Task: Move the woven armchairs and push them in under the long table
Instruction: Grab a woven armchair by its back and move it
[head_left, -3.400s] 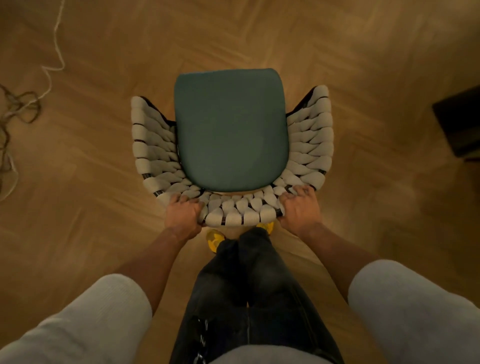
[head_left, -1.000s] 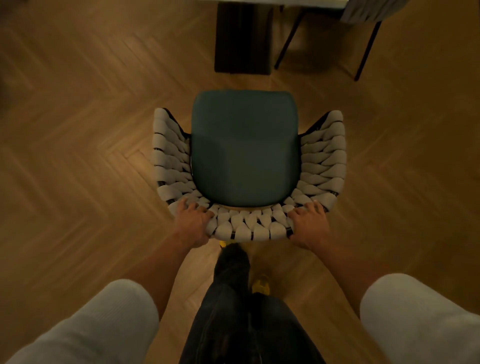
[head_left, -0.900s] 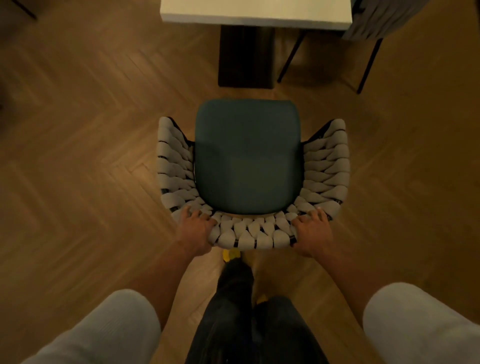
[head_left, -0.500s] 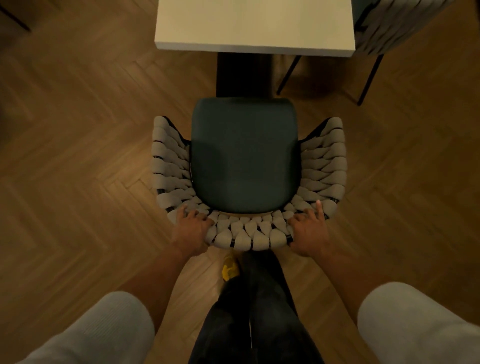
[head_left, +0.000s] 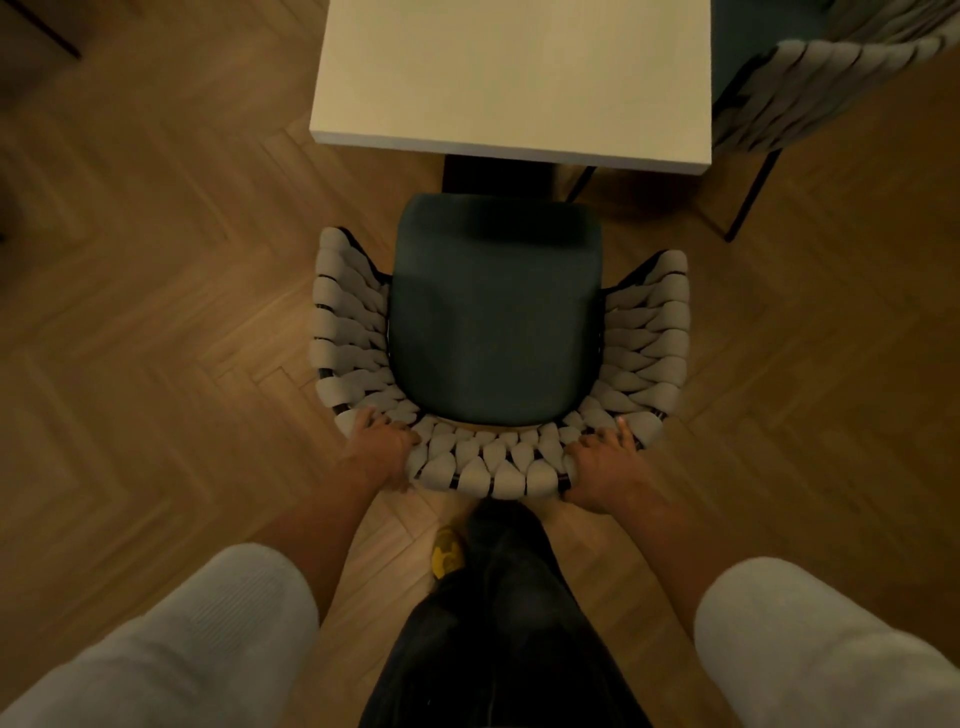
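Left grip (head_left: 383, 448) and right grip (head_left: 601, 464) are both wrapped over the top rail of the woven armchair (head_left: 493, 322), fingers curled into the padded weave at the two back corners. Chair stands on the herringbone floor (head_left: 156, 322), seat front just short of the bench (head_left: 511, 78) edge, not under it yet. Guessing it's light-ish: thin dark frame, squishy straps, so the stiff rail under the weave is the bit to hold. Arms reach out and down, nearly straight, forearms bare. Off at the bench's right there's a second armchair (head_left: 810, 88).
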